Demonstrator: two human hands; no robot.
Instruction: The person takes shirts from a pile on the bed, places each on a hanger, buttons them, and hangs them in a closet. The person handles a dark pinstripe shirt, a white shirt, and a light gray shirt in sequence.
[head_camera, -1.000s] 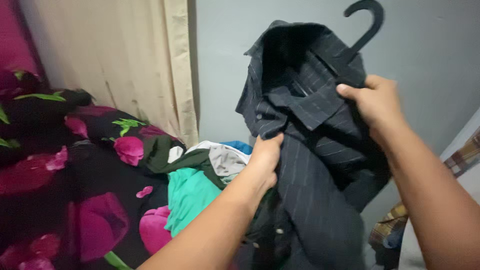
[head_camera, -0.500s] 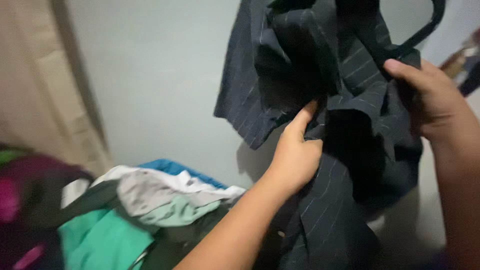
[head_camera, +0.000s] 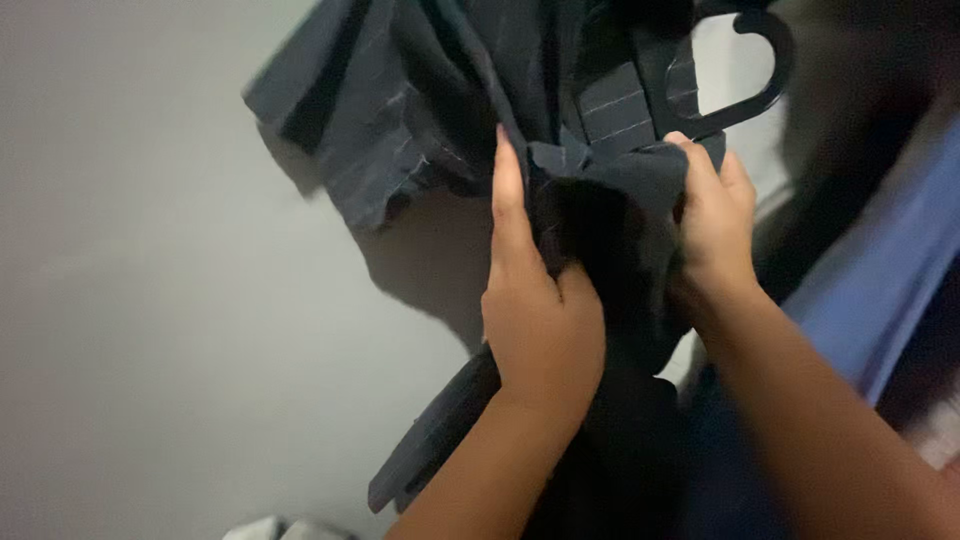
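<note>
Against the plain grey wall (head_camera: 150, 300) a dark pinstriped shirt (head_camera: 420, 90) hangs bunched up in the air, one flap trailing off to the left. The left hand (head_camera: 540, 320) is clenched on a fold of the cloth from below, its forefinger lying straight up along the fabric. Just beside it, the right hand (head_camera: 715, 225) pinches the gathered collar edge under the black plastic hanger (head_camera: 745, 95), whose hook curls above. To do this well, I'd judge, keep the collar taut between both hands so the cloth seats evenly over the hanger's shoulders.
</note>
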